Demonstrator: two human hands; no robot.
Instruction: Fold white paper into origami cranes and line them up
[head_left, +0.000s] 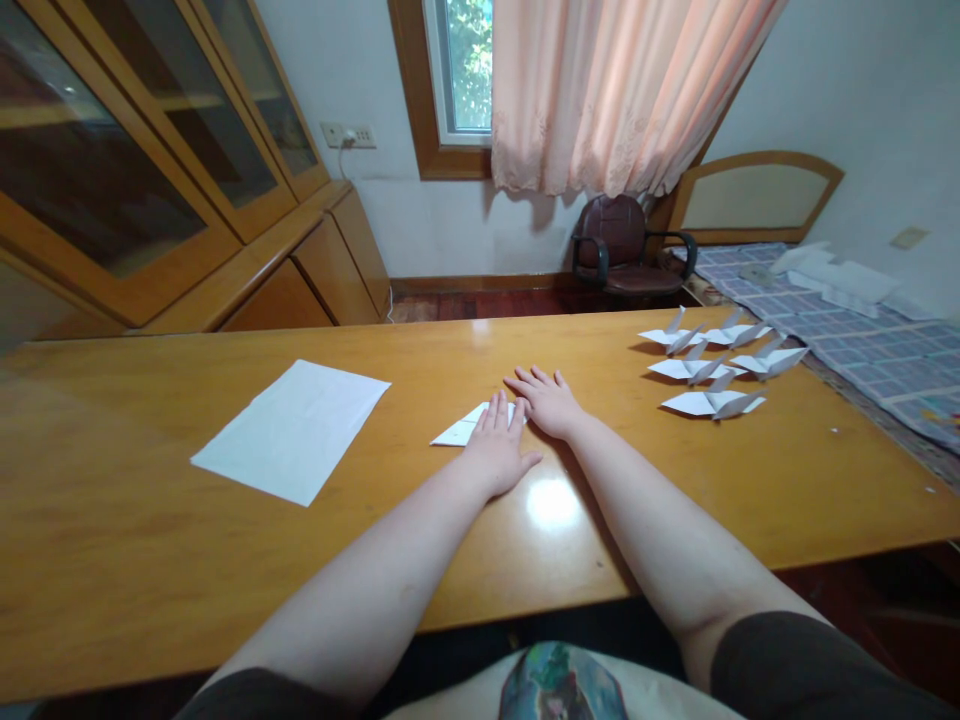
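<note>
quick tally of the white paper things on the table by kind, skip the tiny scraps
Folded paper birds: 5
Flat paper, single sheet or stack: 1
Folded piece partly under the left hand: 1
Total: 7

The pale top (457, 697) had dark sleeves (784, 655) that ended near the elbows and a rounded print (561, 688) in blue, green and reddish brown.
</note>
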